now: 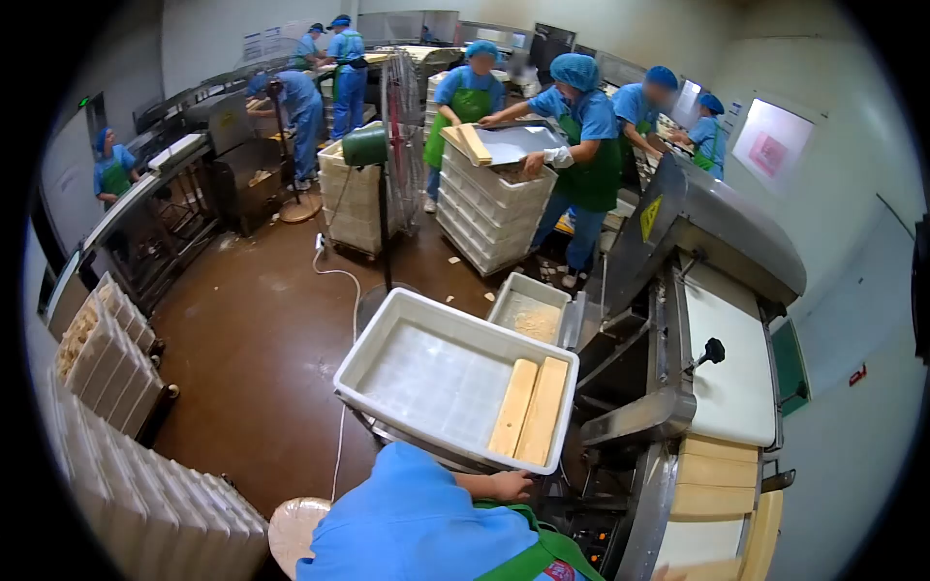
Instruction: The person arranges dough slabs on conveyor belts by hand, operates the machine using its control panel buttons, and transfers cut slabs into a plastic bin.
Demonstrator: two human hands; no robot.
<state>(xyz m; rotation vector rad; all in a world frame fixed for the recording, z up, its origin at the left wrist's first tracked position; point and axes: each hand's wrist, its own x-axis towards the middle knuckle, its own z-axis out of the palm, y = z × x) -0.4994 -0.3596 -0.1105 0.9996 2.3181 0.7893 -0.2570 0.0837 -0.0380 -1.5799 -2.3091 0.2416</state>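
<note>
Two long, flat, pale-yellow slabs (542,412) lie side by side in a white rectangular plastic crate (426,358), while similar ones line the white-belted steel conveyor (731,387), so the work looks only partway along. The left hand (511,485) is just beside the crate's rim and the right hand (668,574) barely shows by the conveyor; I can't tell how wide either's fingers are. Around them, blue-clad workers (581,126) stand on a wet-looking brown floor (242,320).

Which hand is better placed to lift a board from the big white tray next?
Left hand, probably: by the near rim of the tray, close to the boards. The right hand barely shows at the bottom edge.
</note>
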